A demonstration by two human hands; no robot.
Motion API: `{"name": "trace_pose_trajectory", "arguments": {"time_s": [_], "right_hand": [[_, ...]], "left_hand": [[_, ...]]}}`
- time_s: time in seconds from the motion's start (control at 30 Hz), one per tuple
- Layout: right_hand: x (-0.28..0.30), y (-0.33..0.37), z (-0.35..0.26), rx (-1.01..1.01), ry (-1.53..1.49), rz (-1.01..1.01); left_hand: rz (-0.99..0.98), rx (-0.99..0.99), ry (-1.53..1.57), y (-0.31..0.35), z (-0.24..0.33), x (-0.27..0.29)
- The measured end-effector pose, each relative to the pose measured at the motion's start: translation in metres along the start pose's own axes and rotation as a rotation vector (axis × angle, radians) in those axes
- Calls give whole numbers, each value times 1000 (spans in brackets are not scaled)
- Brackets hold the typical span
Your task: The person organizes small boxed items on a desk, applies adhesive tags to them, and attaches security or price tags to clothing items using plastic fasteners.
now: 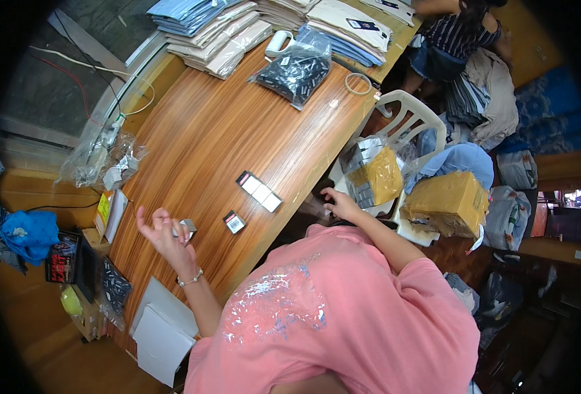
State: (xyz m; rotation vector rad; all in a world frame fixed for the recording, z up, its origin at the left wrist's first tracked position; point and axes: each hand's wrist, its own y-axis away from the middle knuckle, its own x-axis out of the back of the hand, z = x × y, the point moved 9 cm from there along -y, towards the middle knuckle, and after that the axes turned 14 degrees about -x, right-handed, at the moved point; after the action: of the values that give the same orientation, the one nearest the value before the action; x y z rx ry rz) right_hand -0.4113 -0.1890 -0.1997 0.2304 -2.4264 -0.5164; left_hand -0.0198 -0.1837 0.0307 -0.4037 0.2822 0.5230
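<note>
The left hand (164,241) is raised over the wooden table (192,144), its fingers spread and loosely bent; they cover part of a small pale grey block (188,228) beside the thumb, and I cannot tell whether the hand grips it, touches it or merely passes in front. The right hand (338,202) is off the table's near edge by a white plastic chair (408,108), half open, thumb and fingers apart and apparently empty, though the dark gap beneath is hard to make out. The person's pink shirt (349,295) hides the table's near corner, and the piles of folded clothes (218,39) at the far end are cut off by the picture's top. Around the middle of the table, to the right of the left hand, lies a strip of tags (259,191), its long axis slanting from upper left to lower right, the black end pointing up and left. It is flat and narrow, with a touch of red by the black and white panels parted by thin dark lines. Just below it sits a shorter tag stack (234,222), dark and red at the top, white at the lower end, tilted against the strip; its print is too small to make out.
</note>
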Motion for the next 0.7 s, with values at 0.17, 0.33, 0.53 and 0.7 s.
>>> {"name": "trace_pose_trajectory", "arguments": {"time_s": [0.17, 0.33, 0.53, 0.7], "right_hand": [[60, 13, -76, 188, -99, -133], [120, 70, -185, 954, 218, -16], [166, 37, -158, 952, -101, -136], [188, 24, -150, 825, -453, -124]], "left_hand": [[-40, 346, 124, 56, -63, -115], [101, 763, 754, 150, -178, -215], [103, 783, 524, 193, -189, -306], [-77, 496, 178, 182, -159, -327]]}}
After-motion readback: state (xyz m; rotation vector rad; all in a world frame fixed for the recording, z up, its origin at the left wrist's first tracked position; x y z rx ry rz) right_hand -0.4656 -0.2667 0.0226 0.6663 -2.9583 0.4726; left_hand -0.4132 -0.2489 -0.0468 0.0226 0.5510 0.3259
